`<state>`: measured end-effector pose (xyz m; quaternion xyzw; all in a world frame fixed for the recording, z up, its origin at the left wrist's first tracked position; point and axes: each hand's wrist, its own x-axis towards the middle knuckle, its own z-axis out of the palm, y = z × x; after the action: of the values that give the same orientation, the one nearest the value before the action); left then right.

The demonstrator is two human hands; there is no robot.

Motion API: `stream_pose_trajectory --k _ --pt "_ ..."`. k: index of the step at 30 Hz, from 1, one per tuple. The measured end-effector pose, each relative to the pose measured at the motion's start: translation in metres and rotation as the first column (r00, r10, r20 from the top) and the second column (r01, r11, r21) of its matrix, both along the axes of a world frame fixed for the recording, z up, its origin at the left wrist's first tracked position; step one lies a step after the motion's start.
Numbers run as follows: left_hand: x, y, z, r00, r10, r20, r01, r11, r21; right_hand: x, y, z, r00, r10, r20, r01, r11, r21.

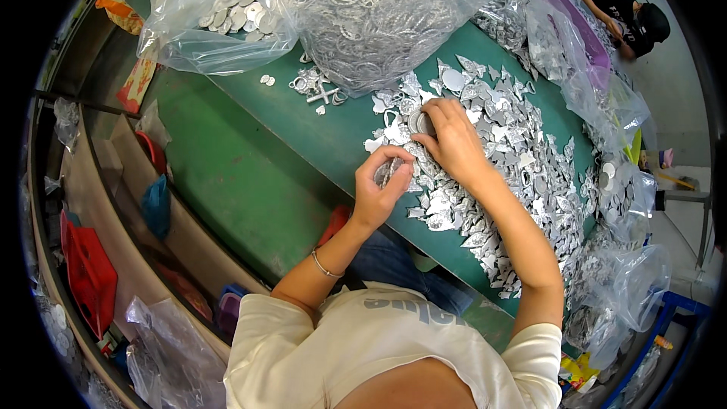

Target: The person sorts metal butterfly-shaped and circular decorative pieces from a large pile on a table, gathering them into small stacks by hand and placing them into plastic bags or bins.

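A wide heap of small silver metal charms (522, 174) in many shapes covers the green table in front of me. At the heap's left edge, my left hand (379, 191) is curled closed around a few silver metal charms (386, 170). My right hand (456, 140) is just beyond it, over the heap. Its thumb and fingers grip round silver discs (421, 123), which look stacked together. How many pieces each hand holds is hidden by the fingers.
A large clear bag (371, 23) full of silver pieces stands at the far side, beside a bag of discs (235, 19). A small pile with a cross (324, 95) lies nearby. More bags (606, 257) line the right. Shelves (159, 204) run along the left. Another person (625, 19) works far right.
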<state>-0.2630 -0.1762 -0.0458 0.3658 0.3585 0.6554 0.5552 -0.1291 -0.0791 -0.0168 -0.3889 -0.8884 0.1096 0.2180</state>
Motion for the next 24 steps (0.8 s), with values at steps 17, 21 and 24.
stream_pose_trajectory --k 17,21,24 --pt "0.0 0.0 -0.002 0.999 0.002 -0.051 -0.001 1.0 0.01 0.04 0.069 0.023 0.458 -0.789 -0.409 -0.081 0.421 -0.904" --pt "-0.002 -0.001 0.0 0.999 -0.015 -0.042 0.014 0.999 -0.043 0.021 0.068 0.007 0.876 -0.469 0.112 0.479 0.874 -0.085" --pt "-0.001 -0.001 0.001 0.999 -0.024 -0.038 0.023 0.999 -0.046 0.013 0.062 -0.007 0.865 -0.373 0.335 0.344 0.928 0.143"
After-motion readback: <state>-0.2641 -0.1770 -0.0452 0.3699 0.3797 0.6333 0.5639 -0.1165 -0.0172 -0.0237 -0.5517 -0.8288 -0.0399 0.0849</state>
